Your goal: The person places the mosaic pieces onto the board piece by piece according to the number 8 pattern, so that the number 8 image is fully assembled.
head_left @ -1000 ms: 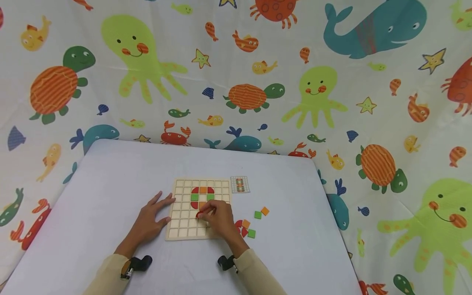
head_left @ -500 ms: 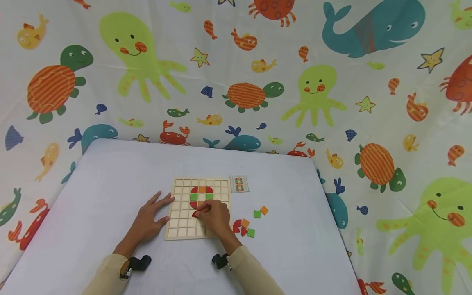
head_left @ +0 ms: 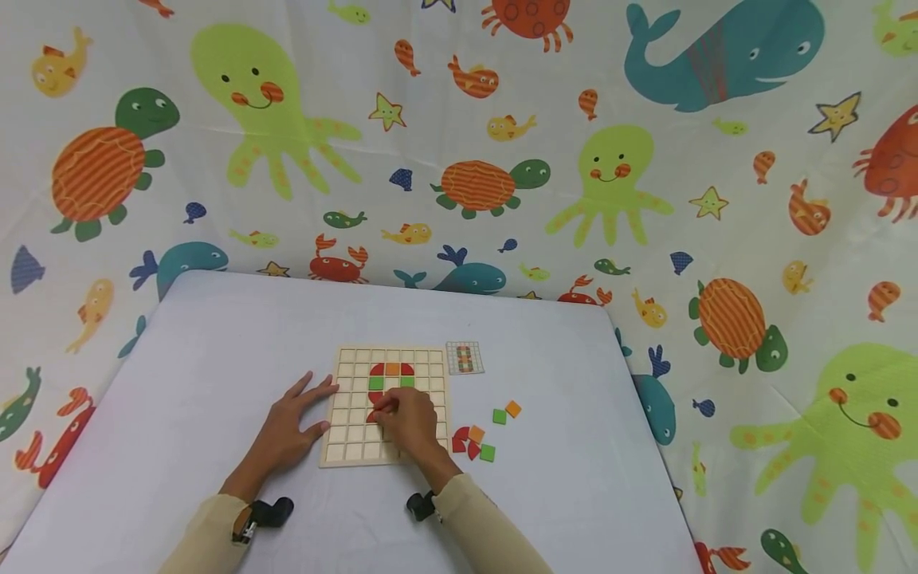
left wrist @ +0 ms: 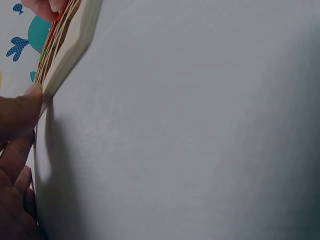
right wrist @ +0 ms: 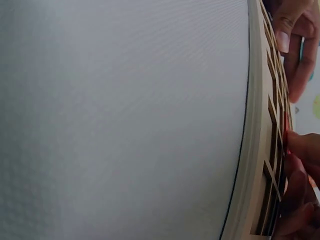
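A square wooden grid board [head_left: 351, 438] lies on the white table. Several tiles sit in its upper cells: red rounded corners, an orange square [head_left: 392, 369] and green squares [head_left: 376, 383]. My right hand [head_left: 413, 422] is over the middle of the board, its thumb and fingertips pinching a red quarter-circle tile [head_left: 370, 417] low at a cell below the filled ones. The hand hides part of the pattern. Fingers spread, my left hand [head_left: 287, 430] touches the board's left edge; its thumb [left wrist: 22, 112] rests against the rim in the left wrist view.
A small pattern card [head_left: 464, 358] lies by the board's upper right corner. Loose tiles are to the right: a green square [head_left: 500, 416], an orange square [head_left: 512, 409], and a cluster with red quarter-circles [head_left: 460, 436]. A sea-animal cloth [head_left: 430, 263] hangs behind the table.
My right hand has shifted slightly left across the board with the red quarter-circle tile. The left hand has stayed at the board's edge.
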{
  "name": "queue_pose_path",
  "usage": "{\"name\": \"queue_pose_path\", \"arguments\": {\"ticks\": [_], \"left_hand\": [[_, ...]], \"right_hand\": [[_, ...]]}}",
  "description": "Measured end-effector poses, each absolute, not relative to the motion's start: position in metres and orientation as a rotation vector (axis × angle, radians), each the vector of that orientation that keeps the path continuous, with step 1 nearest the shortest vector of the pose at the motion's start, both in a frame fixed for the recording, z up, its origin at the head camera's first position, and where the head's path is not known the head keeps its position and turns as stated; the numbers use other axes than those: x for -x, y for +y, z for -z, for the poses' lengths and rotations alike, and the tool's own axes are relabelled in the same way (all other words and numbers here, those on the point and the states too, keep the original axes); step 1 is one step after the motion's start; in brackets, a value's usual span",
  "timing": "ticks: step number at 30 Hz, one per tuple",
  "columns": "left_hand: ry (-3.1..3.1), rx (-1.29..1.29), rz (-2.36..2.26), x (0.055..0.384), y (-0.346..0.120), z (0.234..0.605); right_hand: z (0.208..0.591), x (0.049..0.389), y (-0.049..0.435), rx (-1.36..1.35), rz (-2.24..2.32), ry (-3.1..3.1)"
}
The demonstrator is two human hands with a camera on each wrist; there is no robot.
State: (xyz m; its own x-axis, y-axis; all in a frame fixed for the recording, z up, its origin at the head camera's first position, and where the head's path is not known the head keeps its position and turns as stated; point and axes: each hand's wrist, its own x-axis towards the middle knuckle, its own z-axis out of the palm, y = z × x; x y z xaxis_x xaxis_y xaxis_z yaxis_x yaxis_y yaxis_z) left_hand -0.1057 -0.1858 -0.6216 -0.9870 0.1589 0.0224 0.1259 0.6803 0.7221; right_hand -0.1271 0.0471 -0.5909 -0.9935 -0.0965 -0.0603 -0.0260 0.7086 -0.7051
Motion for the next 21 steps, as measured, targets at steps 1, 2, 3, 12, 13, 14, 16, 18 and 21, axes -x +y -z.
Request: {"name": "queue_pose_path", "arguments": {"ticks": [1,2,3,12,13,14,16,18,21], "left_hand": [[2.843,-0.242,-1.216,0.106,-0.186,0.622],[2.846,-0.245,-1.214,0.105,-0.186,0.622],[2.85,-0.248,-1.217,0.105,-0.186,0.622],[2.857,-0.267,-1.236,0.104,-0.185,0.619],[2.852,-0.263,-1.237,0.104,-0.185,0.618],[2.853,-0.262,-1.237,0.104,-0.185,0.618],[2.856,-0.262,-1.239,0.105,-0.185,0.618],[2.859,-0.262,-1.24,0.105,-0.185,0.619],[2.86,-0.261,-1.236,0.105,-0.185,0.621]], "right_hand": [[0.591,0.127,0.047,0.112,1.154,2.817],[0.591,0.127,0.047,0.125,1.143,2.819],[0.59,0.127,0.047,0.14,1.137,2.82],[0.587,0.128,0.072,0.166,1.304,2.779],[0.586,0.128,0.078,0.166,1.329,2.777],[0.586,0.128,0.085,0.169,1.352,2.778],[0.584,0.128,0.099,0.171,1.388,2.775],[0.583,0.128,0.114,0.168,1.417,2.772],[0.582,0.126,0.139,0.109,1.455,2.753]]}}
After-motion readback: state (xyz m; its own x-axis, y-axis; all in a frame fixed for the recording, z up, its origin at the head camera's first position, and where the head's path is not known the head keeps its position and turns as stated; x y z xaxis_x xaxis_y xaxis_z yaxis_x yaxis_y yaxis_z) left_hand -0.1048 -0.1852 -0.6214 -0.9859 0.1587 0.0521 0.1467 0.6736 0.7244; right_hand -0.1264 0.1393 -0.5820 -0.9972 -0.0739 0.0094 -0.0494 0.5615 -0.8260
